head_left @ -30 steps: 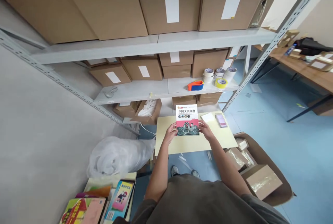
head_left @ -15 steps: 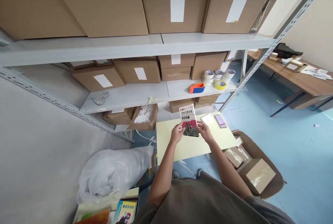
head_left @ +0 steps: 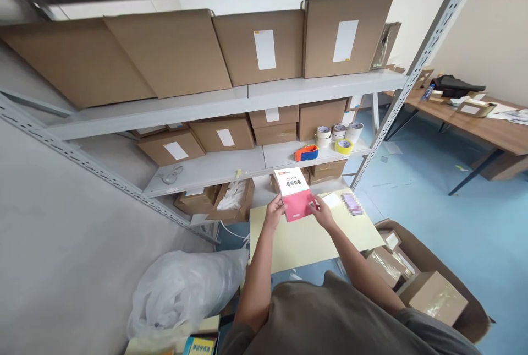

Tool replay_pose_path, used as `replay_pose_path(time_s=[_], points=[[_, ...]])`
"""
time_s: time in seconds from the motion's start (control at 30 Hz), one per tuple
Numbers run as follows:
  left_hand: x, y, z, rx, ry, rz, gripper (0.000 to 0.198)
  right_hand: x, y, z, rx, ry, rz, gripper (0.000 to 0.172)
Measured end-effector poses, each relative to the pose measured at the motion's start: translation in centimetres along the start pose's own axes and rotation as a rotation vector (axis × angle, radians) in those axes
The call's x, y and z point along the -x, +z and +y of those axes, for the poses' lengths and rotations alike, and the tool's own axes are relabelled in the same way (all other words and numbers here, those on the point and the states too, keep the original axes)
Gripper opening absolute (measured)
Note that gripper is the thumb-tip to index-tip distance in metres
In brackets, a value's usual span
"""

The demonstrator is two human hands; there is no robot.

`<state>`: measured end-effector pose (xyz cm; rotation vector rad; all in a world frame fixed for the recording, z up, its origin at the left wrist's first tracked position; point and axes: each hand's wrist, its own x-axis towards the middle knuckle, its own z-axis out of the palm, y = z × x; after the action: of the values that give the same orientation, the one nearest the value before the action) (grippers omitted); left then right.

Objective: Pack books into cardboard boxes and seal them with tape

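A book with a white and pink face is up in front of me, above the pale yellow tabletop. My left hand grips its left edge. On the opposite side, my right hand has its fingers closed on the right edge. The visible side is white above and plain pink below, with a row of small round pictures. Beyond my right hand, a white sheet and a blurred purple item lie on the tabletop.
Metal shelving stands ahead with cardboard boxes, tape rolls and an orange-blue tape dispenser. At right is a large carton holding smaller boxes. Bubble wrap lies at lower left, near other books.
The book has been turned over: the dark picture on its lower part has given way to plain pink. Both hands still hold its sides. My view has tilted up.
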<state>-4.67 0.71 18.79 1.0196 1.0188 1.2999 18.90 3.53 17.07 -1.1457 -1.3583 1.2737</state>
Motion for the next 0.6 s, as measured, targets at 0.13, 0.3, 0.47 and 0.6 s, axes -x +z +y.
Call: replay_pose_path(time_s=[0.13, 0.3, 0.47, 0.6], points=[[0.8, -1.5, 0.6, 0.032, -0.037, -0.008, 0.093, -0.5, -2.4, -1.3, -0.248, 0.154, -0.159, 0.063], [0.9, -1.9, -0.1, -0.056, 0.009, 0.185, 0.081, -0.4, -3.3, -2.8, -0.381, 0.204, -0.26, 0.054], [0.2, 1.8, -0.3, -0.256, 0.092, 0.341, 0.059, -0.7, -2.0, -4.1, -0.338, 0.079, -0.243, 0.05], [-0.8, 6.7, -0.3, -0.2, 0.13, 0.128, 0.073, -0.8, 0.0, -4.1, -0.221, -0.086, -0.346, 0.042]])
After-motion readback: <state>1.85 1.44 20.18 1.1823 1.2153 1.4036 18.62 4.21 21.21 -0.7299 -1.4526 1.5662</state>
